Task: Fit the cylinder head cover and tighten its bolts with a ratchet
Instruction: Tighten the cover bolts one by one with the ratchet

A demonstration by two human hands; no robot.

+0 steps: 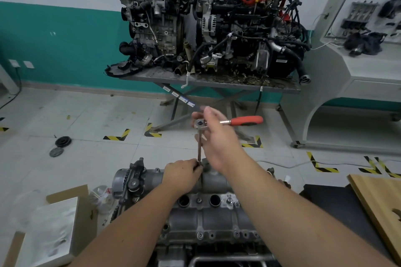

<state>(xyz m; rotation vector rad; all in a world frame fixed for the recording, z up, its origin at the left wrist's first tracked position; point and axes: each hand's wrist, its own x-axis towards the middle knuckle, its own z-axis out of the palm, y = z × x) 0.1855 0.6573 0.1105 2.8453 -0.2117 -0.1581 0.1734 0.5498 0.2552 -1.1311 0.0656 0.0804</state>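
The grey cylinder head cover (204, 212) lies on the engine in front of me, with round plug holes and several bolts along its near edge. A ratchet with a red handle (247, 120) stands over the cover's far edge on a long extension bar (199, 147). My right hand (217, 136) grips the ratchet at its head. My left hand (182, 174) pinches the bottom of the extension, where the socket meets the cover. The bolt under the socket is hidden by my fingers.
Two engines (208, 19) stand on a metal table (208, 81) against the far wall. A white training console (358, 67) is at the right. A wooden board (382, 204) lies at my right, a cardboard box (56, 223) at my left, pulleys (63, 142) on the floor.
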